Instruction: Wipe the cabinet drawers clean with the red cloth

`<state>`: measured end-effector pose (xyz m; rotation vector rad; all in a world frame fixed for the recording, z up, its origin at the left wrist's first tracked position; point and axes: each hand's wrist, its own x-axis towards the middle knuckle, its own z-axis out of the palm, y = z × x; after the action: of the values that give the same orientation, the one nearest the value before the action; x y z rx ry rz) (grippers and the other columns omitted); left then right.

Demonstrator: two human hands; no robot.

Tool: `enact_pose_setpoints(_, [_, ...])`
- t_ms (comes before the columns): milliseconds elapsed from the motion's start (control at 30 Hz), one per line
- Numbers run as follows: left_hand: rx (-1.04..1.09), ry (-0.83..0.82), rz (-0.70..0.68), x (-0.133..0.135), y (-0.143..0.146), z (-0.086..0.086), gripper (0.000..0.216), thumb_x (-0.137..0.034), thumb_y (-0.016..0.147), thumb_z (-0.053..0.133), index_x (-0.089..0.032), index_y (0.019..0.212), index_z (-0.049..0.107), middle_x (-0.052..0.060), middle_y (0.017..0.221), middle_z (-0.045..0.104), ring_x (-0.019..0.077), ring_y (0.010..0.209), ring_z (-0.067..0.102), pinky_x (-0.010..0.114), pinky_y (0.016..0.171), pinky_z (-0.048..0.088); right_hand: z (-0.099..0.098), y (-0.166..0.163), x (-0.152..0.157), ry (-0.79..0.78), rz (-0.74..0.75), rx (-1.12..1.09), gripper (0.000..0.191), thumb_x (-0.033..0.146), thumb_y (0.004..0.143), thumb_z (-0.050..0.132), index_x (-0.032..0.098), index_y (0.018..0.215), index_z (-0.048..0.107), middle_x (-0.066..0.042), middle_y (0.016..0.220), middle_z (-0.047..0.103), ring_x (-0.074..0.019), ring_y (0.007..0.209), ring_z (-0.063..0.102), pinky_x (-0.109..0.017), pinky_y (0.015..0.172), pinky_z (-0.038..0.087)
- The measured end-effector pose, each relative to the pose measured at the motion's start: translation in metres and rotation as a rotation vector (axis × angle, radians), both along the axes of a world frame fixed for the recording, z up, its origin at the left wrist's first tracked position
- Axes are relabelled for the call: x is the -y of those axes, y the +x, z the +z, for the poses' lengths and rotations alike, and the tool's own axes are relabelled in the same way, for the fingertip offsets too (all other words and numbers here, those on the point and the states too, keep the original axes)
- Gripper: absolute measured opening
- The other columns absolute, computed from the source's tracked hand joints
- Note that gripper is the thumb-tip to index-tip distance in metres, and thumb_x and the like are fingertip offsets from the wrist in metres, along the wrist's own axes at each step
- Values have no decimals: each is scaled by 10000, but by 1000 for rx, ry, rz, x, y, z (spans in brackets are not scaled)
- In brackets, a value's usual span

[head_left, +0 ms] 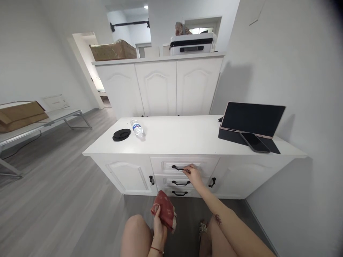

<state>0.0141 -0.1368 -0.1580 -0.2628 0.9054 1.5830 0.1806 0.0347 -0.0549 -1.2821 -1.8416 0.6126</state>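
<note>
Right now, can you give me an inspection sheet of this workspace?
Surface: white cabinet top, drawers below.
Job's things: folded red cloth; top drawer handle, drawer closed.
Clutter: water bottle lying down, black disc, tablet, phone.
Hands: left hand holds the cloth; right hand on the handle.
Cables: one on the floor, far left.
Surroundings: tall cupboard, cardboard box, folding table.

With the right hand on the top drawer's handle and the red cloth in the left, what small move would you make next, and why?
Probably pull the top drawer straight out: the right hand has its fingers at the black handle, the drawer looks shut, and the left hand holds the folded red cloth.
</note>
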Motion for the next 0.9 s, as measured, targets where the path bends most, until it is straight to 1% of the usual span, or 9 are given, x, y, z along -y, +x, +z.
enact_pose_setpoints(167, [-50,-95,28,4,8,-1,198,-194,750,635,-147,941,604,83,719,702,254,611,676,380,589,538,2,1,1,-21,-13,25,187,302,830,547,178,801,684,-65,859,619,-176,722,604,-317,718,507])
enact_pose_setpoints(333, [-75,-72,60,8,13,8,282,-193,740,633,-166,1016,581,80,766,699,248,629,677,389,616,540,5,-1,3,-30,-22,32,175,246,821,544,140,830,684,-87,895,618,-185,749,605,-305,739,497])
enact_pose_setpoints(433, [-87,-82,71,10,17,14,351,-219,749,618,-177,1093,563,73,795,694,238,640,678,385,630,538,7,-2,5,-35,-12,34,172,224,814,529,159,862,681,-76,907,618,-179,734,600,-316,745,503])
enact_pose_setpoints(533, [-85,-89,83,11,22,16,342,-226,755,610,-177,1090,565,69,784,692,233,637,676,383,636,540,4,3,16,-20,23,19,238,211,825,487,199,993,655,-78,1045,604,-169,769,603,-321,757,515])
enact_pose_setpoints(633, [-86,-75,31,13,26,15,308,-258,767,595,-152,1055,571,85,748,691,246,587,664,384,578,535,-14,18,38,30,38,2,357,230,872,398,202,1191,556,-113,1259,509,-171,878,604,-318,789,510])
enact_pose_setpoints(700, [-73,-92,-10,14,29,13,302,-278,777,574,-128,1039,573,90,700,683,248,548,653,372,535,523,-33,30,53,-21,25,96,359,230,887,361,189,1186,556,-115,1211,548,-182,920,605,-325,833,489])
enact_pose_setpoints(733, [-68,-104,-15,15,30,13,300,-280,779,569,-123,1034,575,86,680,678,244,534,648,362,519,516,-43,35,58,-95,49,182,342,218,882,362,187,1143,581,-103,1130,595,-179,889,616,-322,835,484])
enact_pose_setpoints(800, [-59,-130,-18,15,34,12,295,-298,779,572,-122,1015,585,79,658,670,236,516,638,351,501,506,-62,41,62,-171,86,253,298,172,841,415,168,1051,626,-87,982,649,-173,774,635,-310,781,492])
enact_pose_setpoints(900, [-70,-118,3,16,39,15,265,-309,782,585,-136,982,596,80,689,676,230,535,640,359,528,511,-80,36,56,-209,120,310,308,138,815,452,169,1071,619,-83,1032,645,-163,800,637,-288,793,473])
